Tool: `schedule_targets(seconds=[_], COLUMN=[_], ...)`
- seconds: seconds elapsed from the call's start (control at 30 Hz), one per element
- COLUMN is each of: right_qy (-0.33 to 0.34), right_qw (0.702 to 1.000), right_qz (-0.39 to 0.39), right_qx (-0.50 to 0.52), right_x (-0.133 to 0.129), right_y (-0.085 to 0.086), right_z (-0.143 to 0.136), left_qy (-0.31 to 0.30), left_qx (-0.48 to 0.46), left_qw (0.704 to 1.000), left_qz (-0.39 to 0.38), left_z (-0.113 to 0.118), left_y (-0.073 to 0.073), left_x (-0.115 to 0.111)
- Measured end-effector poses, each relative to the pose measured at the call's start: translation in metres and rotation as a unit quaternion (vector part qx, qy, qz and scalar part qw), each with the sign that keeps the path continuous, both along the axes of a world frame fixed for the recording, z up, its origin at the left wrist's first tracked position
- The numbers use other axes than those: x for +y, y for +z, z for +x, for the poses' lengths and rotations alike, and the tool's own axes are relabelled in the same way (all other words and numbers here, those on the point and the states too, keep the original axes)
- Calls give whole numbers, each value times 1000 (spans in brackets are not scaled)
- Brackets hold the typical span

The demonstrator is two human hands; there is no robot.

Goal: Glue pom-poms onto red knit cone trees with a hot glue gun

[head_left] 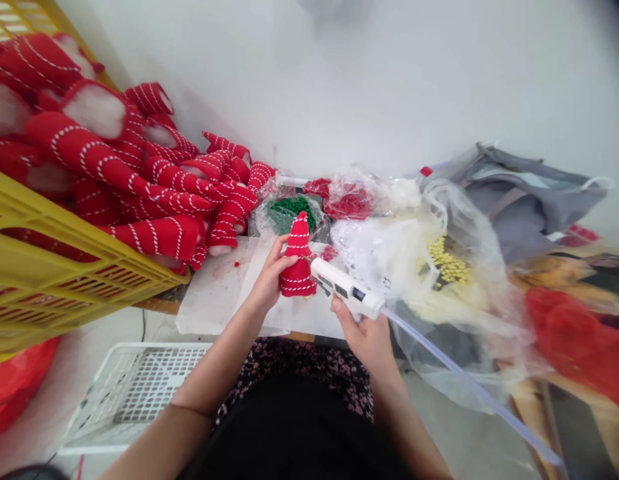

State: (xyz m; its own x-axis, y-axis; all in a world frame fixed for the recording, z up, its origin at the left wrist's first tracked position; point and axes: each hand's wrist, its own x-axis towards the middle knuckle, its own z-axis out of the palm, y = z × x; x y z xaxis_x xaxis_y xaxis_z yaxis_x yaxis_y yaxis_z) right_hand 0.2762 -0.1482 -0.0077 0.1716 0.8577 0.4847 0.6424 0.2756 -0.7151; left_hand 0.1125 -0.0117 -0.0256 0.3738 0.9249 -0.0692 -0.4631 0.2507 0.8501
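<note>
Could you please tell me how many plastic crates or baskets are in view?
2: a yellow slatted plastic crate at the left edge, and a white perforated plastic basket lower down, left of centre. Others may be hidden.

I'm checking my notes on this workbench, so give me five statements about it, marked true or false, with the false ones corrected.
1. The left hand holds a red cone with white stripes. True.
2. The right hand grips a white glue gun. True.
3. The stick coming out of the white glue gun's back is red. False: the stick is clear and pale.
4. The yellow crate is at the right edge of the view. False: the yellow crate is at the left.
5. Small green pieces lie behind the red cone. True.
</note>
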Motion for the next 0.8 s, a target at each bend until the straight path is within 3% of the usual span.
schedule_targets(seconds=[0.33,0.5,0.8], right_qy=[-34,8,27], right_qw=[999,987,984], right_qz=[-16,-23,-55], right_qx=[35,158,168], right_x=[-7,-3,-3], right_y=[-3,1,-4], right_z=[5,4,4], left_qy=[1,-51,-69], left_qx=[-43,-97,-110], left_qw=[998,989,986], left_qz=[-45,-100,-108], left_z=[-2,-2,-4], left_y=[-1,-2,2], left_x=[3,4,3])
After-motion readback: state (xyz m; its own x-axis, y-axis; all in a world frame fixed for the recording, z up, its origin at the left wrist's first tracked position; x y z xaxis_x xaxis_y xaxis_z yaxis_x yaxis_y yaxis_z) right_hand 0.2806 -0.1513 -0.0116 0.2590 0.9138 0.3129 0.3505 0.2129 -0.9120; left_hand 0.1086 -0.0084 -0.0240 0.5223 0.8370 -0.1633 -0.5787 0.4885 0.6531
